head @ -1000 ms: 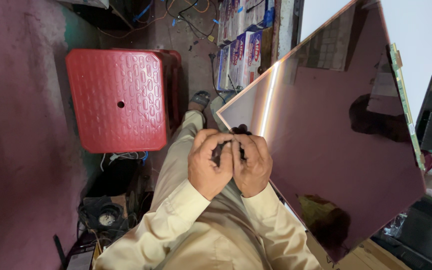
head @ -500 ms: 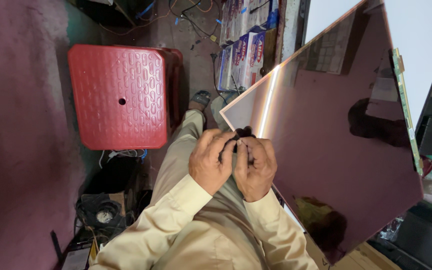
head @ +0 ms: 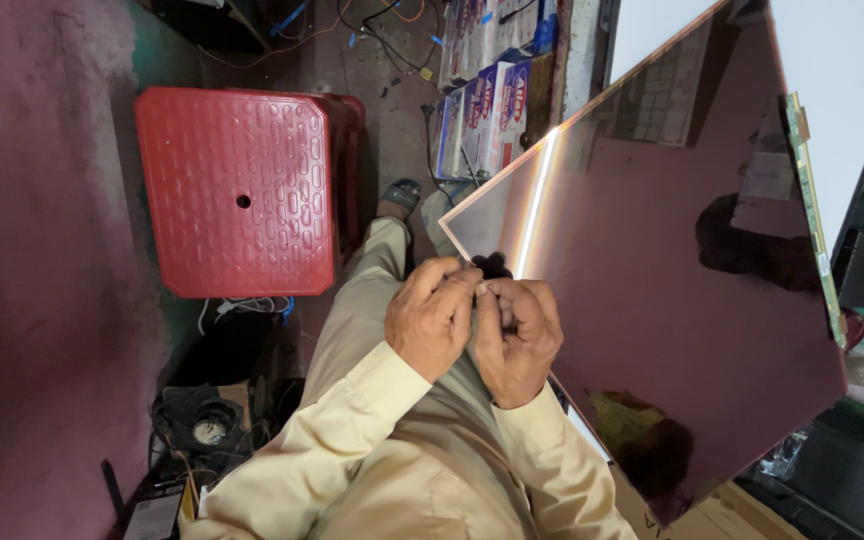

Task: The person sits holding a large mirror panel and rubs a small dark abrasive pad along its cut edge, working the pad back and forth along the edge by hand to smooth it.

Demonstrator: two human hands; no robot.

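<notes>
Both hands meet in the person's lap, fingers curled in and pressed together. The left hand (head: 432,318) and the right hand (head: 515,338) pinch a small dark object (head: 493,266) between their fingertips; only its top pokes out above the knuckles, so it may be a bit of cloth or a clip, but the view is too poor to say. The object sits right at the near edge of a large glossy dark panel (head: 672,270), which leans at a slant across the right side of the view, its lower left edge just beside the hands and running over the person's leg. A thin green strip (head: 810,210) runs along the panel's far edge. Cream sleeves (head: 352,420) cover both forearms. To the left of the knee stands a red plastic stool (head: 234,190) on the floor, well apart from the hands. Behind it, stacked boxes (head: 482,110) and loose wires lie on the floor. A small round black fan (head: 208,430) sits low at the left.
</notes>
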